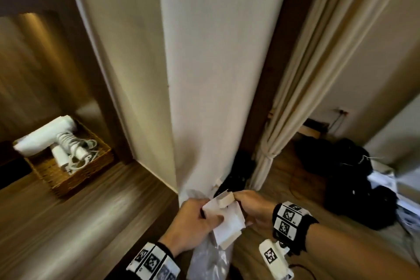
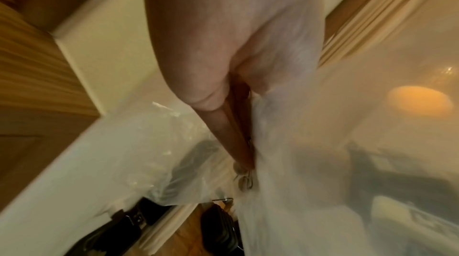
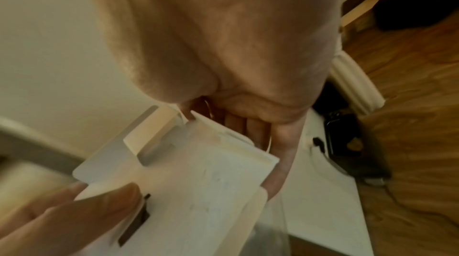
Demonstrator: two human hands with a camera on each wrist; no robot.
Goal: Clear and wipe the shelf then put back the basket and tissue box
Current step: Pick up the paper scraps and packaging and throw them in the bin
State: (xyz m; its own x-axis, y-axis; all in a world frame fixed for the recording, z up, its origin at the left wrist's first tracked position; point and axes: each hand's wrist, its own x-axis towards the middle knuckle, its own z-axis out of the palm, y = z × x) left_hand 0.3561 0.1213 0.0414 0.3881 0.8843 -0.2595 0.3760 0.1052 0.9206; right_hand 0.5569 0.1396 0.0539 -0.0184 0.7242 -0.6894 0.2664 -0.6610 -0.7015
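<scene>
Basket [image 1: 68, 161] w/ white dryer [image 1: 47, 136] & cord sits on the shelf [image 1: 68, 223], far left of the wall corner [image 1: 193, 98]. At the corner's foot, left hand [image 1: 193, 223] pinches a white flat box [image 1: 227, 220] plus clear plastic bag [image 1: 209, 259]. Right hand [image 1: 252, 207] grips the box's other end; black bags [image 1: 354, 186] lie right of the corner, on the floor.

Showing here are two hands, the left hand [image 1: 189, 223] and right hand [image 1: 252, 208], one white box [image 1: 227, 223], one wicker basket [image 1: 68, 175], one plastic bag [image 1: 209, 261], one tied curtain [image 1: 302, 75].
</scene>
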